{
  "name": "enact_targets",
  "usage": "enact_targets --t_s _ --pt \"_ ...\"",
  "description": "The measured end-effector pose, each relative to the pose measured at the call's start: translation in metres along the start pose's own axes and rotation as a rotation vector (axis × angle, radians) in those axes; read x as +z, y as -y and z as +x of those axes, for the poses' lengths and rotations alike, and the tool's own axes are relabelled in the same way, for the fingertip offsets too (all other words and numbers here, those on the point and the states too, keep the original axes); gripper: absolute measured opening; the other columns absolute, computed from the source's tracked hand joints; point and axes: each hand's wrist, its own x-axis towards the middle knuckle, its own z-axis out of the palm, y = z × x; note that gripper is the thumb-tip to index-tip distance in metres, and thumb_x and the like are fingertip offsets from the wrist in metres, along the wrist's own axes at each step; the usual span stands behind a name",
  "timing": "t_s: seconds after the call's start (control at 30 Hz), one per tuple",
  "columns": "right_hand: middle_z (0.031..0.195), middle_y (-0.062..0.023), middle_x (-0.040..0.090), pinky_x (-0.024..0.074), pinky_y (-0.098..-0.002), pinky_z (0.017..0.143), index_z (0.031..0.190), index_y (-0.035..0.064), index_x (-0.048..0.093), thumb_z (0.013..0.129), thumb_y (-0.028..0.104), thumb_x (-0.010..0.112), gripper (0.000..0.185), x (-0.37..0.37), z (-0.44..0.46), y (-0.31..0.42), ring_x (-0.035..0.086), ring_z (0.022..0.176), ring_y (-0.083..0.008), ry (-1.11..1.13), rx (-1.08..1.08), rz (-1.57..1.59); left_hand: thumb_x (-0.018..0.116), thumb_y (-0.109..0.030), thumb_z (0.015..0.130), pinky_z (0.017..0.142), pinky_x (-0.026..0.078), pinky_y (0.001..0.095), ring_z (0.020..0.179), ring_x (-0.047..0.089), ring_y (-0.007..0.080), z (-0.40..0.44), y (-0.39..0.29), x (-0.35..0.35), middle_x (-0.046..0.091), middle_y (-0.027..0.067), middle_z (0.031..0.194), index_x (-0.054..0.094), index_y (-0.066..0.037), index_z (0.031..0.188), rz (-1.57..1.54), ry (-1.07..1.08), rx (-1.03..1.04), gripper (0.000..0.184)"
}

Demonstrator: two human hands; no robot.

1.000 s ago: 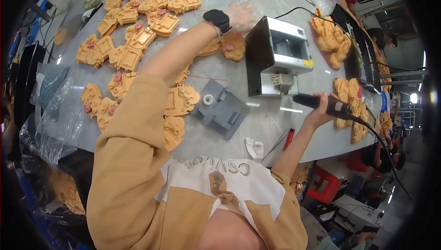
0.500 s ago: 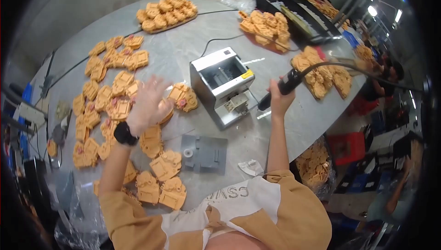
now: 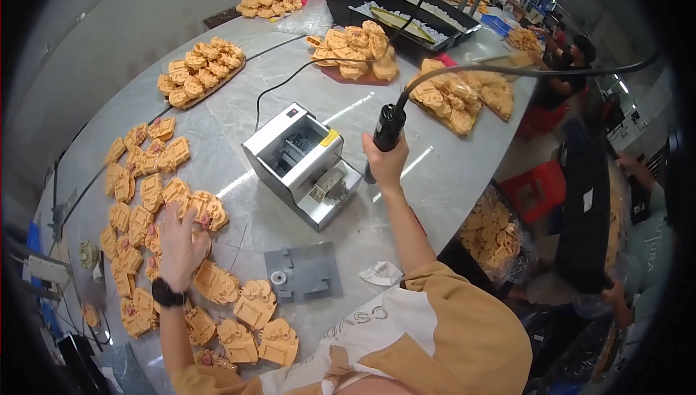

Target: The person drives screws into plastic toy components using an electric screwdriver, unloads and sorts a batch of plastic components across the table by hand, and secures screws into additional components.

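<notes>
The left hand (image 3: 183,244) is spread over orange parts (image 3: 209,210) on the table (image 3: 449,177), hiding some; whether it grips one I can't tell. The right hand (image 3: 388,159) clasps a black corded tool (image 3: 389,126), tip hard to see, beside a machine (image 3: 310,164) holding dark bits (image 3: 296,141)

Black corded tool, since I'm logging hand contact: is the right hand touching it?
Touching. The head view shows the right hand closed around the black corded tool.
</notes>
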Motion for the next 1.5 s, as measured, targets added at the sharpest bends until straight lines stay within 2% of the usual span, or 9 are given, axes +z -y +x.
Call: enact_targets --t_s 0.07,0.27,0.43,0.5,0.67,0.87,1.0,1.13,1.5 --pt "0.059 -0.0032 0.054 0.043 -0.0267 0.053 0.084 0.0021 0.053 0.063 0.01 0.067 0.026 0.002 0.0 0.001 0.051 0.052 -0.0113 0.001 -0.041 -0.027 0.065 -0.018 0.066 0.09 0.027 0.0515 0.111 0.036 0.042 -0.025 -0.036 -0.033 0.034 0.0261 0.125 0.04 -0.001 0.12 -0.083 -0.006 -0.033 0.062" --pt "0.062 -0.0048 0.056 0.0441 -0.0272 0.055 0.084 0.0022 0.052 0.064 0.01 0.068 0.027 0.0 0.002 -0.013 0.052 0.054 -0.0117 0.022 0.003 0.025 0.061 -0.045 0.069 0.098 0.01 0.0586 0.127 0.014 0.0439 -0.095 -0.143 -0.07 0.02 0.0255 0.136 0.03 -0.004 0.132 -0.12 0.593 -0.131 0.082" --pt "0.062 -0.0045 0.055 0.0441 -0.0273 0.054 0.084 0.0022 0.051 0.064 0.009 0.068 0.027 -0.001 -0.001 -0.006 0.052 0.053 -0.0121 0.089 -0.009 -0.016 0.062 -0.054 0.064 0.098 0.004 0.0608 0.13 0.013 0.0385 -0.153 -0.159 -0.051 0.018 0.0223 0.139 0.026 -0.005 0.134 0.061 0.313 -0.556 0.093" --pt "0.061 -0.0036 0.055 0.0436 -0.0268 0.053 0.084 0.0023 0.051 0.064 0.009 0.068 0.027 -0.002 -0.001 -0.01 0.052 0.053 -0.0114 0.067 0.009 -0.014 0.061 -0.056 0.063 0.098 0.003 0.0609 0.131 0.014 0.0351 -0.193 -0.168 -0.021 0.018 0.0186 0.141 0.027 -0.008 0.135 0.147 -0.031 -0.771 0.093" --pt "0.062 -0.0032 0.055 0.0457 -0.0231 0.048 0.085 -0.0022 0.05 0.069 0.001 0.064 0.022 0.001 0.004 -0.015 0.054 0.049 -0.0104 0.055 -0.059 0.017 0.057 -0.055 0.067 0.098 0.002 0.0616 0.131 0.014 0.0339 -0.217 -0.16 0.014 0.019 0.0153 0.141 0.031 -0.014 0.134 0.099 0.054 -0.922 0.083" --pt "0.063 -0.0051 0.055 0.0452 -0.0241 0.047 0.092 -0.0042 0.049 0.07 0.0 0.063 0.027 -0.002 -0.002 -0.003 0.055 0.049 -0.0121 0.063 -0.005 0.059 0.058 -0.052 0.068 0.1 0.007 0.06 0.13 0.014 0.0363 -0.186 -0.116 0.011 0.018 0.0153 0.141 0.036 -0.013 0.13 0.091 0.038 -0.846 0.077" --pt "0.063 -0.0059 0.055 0.0452 -0.0247 0.048 0.094 -0.0044 0.048 0.069 0.001 0.062 0.029 -0.002 -0.005 0.004 0.054 0.048 -0.013 0.074 0.023 0.059 0.061 -0.045 0.069 0.101 0.007 0.0576 0.13 0.014 0.0361 -0.159 -0.133 -0.007 0.019 0.0183 0.139 0.032 -0.009 0.131 -0.046 -0.298 -0.68 0.077" --pt "0.062 -0.0064 0.055 0.0435 -0.0242 0.049 0.095 -0.0055 0.047 0.069 0.001 0.061 0.031 -0.001 -0.005 0.01 0.053 0.048 -0.0125 0.059 0.043 0.096 0.065 -0.039 0.068 0.098 0.008 0.0616 0.129 0.015 0.037 -0.129 -0.155 -0.008 0.023 0.0193 0.137 0.032 -0.009 0.131 0.006 0.252 -0.599 0.077" --pt "0.06 -0.0057 0.053 0.0431 -0.0247 0.049 0.095 -0.0041 0.044 0.072 0.0 0.059 0.028 -0.009 -0.005 0.011 0.051 0.047 -0.0125 -0.004 0.065 0.154 0.066 -0.03 0.068 0.1 0.008 0.0597 0.129 0.016 0.0362 -0.143 -0.126 0.004 0.025 0.0153 0.137 0.032 -0.011 0.131 0.004 0.032 -0.674 0.075"
